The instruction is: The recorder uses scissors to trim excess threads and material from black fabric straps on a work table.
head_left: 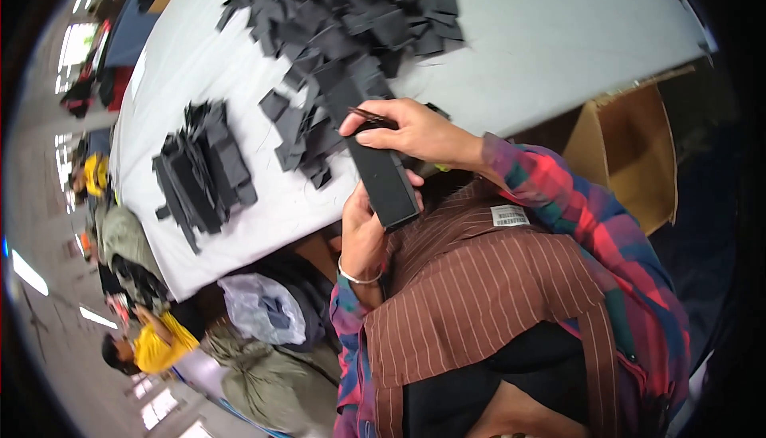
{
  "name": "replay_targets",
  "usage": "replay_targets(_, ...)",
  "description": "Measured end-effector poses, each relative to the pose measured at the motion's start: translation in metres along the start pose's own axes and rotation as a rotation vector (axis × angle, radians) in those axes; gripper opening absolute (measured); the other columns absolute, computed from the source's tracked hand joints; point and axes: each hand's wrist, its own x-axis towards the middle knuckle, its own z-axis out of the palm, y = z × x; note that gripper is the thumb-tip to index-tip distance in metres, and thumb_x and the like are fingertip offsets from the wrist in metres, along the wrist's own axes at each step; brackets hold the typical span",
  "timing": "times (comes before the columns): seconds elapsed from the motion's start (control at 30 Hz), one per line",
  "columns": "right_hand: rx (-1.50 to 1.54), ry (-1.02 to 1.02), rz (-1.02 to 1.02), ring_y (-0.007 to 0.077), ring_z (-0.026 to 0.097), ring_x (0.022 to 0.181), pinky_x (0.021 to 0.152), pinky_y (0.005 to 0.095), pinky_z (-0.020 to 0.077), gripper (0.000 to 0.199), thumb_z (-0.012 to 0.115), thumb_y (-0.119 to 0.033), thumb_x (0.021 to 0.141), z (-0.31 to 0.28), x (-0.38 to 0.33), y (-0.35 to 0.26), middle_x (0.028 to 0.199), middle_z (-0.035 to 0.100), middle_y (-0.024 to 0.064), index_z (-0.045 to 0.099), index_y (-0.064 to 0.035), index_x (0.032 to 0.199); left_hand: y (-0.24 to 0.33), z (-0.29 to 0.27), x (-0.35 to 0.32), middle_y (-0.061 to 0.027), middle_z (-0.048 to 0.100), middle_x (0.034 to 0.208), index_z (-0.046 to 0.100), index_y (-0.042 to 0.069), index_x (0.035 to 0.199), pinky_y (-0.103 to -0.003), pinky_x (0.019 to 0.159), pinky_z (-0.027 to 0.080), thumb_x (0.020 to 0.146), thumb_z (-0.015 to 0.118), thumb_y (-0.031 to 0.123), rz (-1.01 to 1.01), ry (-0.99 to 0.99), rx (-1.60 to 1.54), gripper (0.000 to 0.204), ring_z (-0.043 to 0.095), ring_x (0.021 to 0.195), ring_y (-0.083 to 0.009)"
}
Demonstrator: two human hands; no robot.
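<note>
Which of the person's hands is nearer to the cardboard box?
Right. The right hand, on top of the dark strip, is left of the box; the left hand, around the strip's near end, is farther left.

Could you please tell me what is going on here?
A person's left hand holds a long dark strip; the right hand, also on the strip, holds a small dark tool. On the white table lie a loose heap of dark pieces and, to its left, a neater bundle.
</note>
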Motion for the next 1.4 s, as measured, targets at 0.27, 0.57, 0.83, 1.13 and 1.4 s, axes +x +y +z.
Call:
replay_targets(0.27,-0.587,0.124,-0.274,0.0159,0.063,0.088,0.081,0.0292,0.048,0.025,0.064,-0.016,0.088,0.01,-0.014,-0.015,0.1,0.066,0.0064,0.064,-0.0044,0.11,0.0,-0.014,-0.005,-0.0096,0.062,0.094,0.05,-0.002,0.123,-0.024,0.067,0.05,0.088,0.065,0.01,0.172,0.206,-0.184,0.04,0.059,0.076,-0.0138)
replay_targets(0.57,-0.819,-0.016,-0.459,0.0253,0.057,0.068,0.063,0.0334,0.0423,0.024,0.072,-0.015,0.075,0.031,-0.031,-0.028,0.076,0.063,0.0068,0.068,-0.0071,0.098,-0.002,-0.015,0.0,-0.0065,0.063,0.098,0.049,-0.003,0.13,-0.023,0.074,0.05,0.089,0.062,0.008,0.241,0.37,-0.062,0.045,0.061,0.082,-0.0114)
replay_targets(0.83,-1.049,0.007,-0.664,0.0197,0.05,0.061,0.055,0.0323,0.0363,0.025,0.077,-0.02,0.068,0.038,-0.032,-0.032,0.07,0.057,-0.0009,0.07,-0.0163,0.092,-0.009,-0.026,0.001,-0.0072,0.063,0.102,0.05,-0.002,0.129,-0.025,0.079,0.052,0.089,0.058,0.003,0.229,0.379,-0.111,0.041,0.062,0.088,-0.012)
replay_targets(1.13,-0.917,-0.036,-0.553,0.0215,0.054,0.063,0.058,0.0329,0.0381,0.019,0.075,-0.012,0.071,0.042,-0.024,-0.03,0.069,0.059,0.0028,0.07,-0.0107,0.089,-0.012,-0.025,0.002,-0.006,0.063,0.111,0.052,0.0,0.127,-0.025,0.085,0.05,0.087,0.06,0.001,0.296,0.471,-0.026,0.041,0.061,0.097,-0.0114)
replay_targets(1.4,-0.872,0.036,-0.455,0.0247,0.063,0.079,0.07,0.0353,0.0493,0.036,0.072,0.0,0.067,0.056,-0.026,-0.03,0.09,0.061,0.0062,0.067,-0.0105,0.101,-0.011,-0.023,0.005,-0.0046,0.06,0.114,0.053,-0.001,0.123,-0.026,0.089,0.047,0.084,0.059,0.003,0.317,0.375,0.232,0.039,0.056,0.102,-0.01)
